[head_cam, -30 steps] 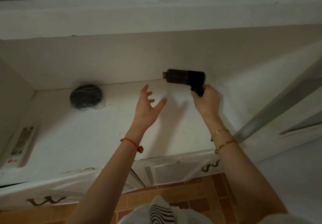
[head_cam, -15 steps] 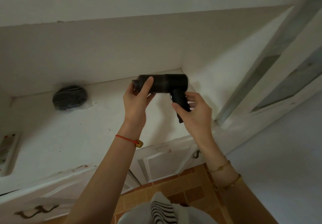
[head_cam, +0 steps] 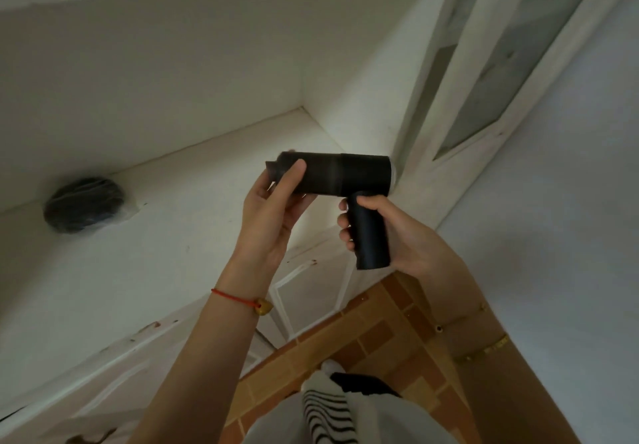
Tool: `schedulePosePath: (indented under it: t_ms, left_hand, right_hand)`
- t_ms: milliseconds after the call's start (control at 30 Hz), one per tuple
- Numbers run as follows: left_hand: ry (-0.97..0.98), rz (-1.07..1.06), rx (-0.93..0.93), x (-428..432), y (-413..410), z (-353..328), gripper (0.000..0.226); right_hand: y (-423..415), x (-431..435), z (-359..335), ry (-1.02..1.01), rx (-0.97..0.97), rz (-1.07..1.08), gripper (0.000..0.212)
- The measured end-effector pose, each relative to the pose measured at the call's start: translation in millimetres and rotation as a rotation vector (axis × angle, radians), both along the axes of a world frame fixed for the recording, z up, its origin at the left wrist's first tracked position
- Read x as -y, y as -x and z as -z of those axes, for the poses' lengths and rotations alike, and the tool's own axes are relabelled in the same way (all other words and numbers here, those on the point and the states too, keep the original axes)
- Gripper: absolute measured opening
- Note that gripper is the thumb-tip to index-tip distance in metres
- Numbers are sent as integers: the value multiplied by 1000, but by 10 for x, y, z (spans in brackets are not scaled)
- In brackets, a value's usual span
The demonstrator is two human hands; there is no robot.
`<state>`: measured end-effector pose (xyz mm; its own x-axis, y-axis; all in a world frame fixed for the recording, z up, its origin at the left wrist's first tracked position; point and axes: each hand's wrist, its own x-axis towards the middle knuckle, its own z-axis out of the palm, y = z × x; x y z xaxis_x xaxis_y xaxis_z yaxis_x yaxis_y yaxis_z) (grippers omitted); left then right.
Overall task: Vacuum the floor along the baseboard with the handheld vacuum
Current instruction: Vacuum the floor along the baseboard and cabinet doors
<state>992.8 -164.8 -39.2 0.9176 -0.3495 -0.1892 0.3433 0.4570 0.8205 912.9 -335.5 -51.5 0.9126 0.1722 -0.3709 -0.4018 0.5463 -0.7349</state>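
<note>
A black handheld vacuum (head_cam: 345, 175) is held in the air above a white cabinet shelf (head_cam: 121, 270), its barrel lying sideways with the nozzle pointing left. My left hand (head_cam: 273, 215) wraps the nozzle end, thumb on top. My right hand (head_cam: 397, 236) grips the short handle that hangs down from the barrel. The brown tiled floor (head_cam: 363, 336) shows below, between my arms. No baseboard can be made out.
A black round thing in clear plastic (head_cam: 84, 205) lies on the shelf at the left. White cabinet doors (head_cam: 304, 291) with dark handles sit under the shelf. An open glazed door (head_cam: 501, 73) stands at the right, next to a white wall (head_cam: 553, 218).
My right hand lifted the vacuum off the shelf's back corner and brought it toward me. My left hand closed on the nozzle end. The view swung right.
</note>
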Motion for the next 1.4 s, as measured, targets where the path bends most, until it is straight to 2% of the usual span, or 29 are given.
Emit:
schedulePosePath:
  t_ms: [200,533,733,967,1400]
  left_hand:
    - [57,191,-58,161,251,10,43]
    - [-14,442,1,579,763,-6,40]
    - [13,561,-20,899,1130,-17,48]
    - [-22,621,-5,1342,1663,4,39]
    - [1,577,-37,2106,2516,-5,58]
  right_hand:
    - [459,70,42,-54,52,63,22]
    - [1298,282,122,-23,87,249,6]
    - [1806,491,151,-19,68,363,10]
    - [2413,860,138,-66,57,416,5]
    - [3180,1622,101,-29,17,411,12]
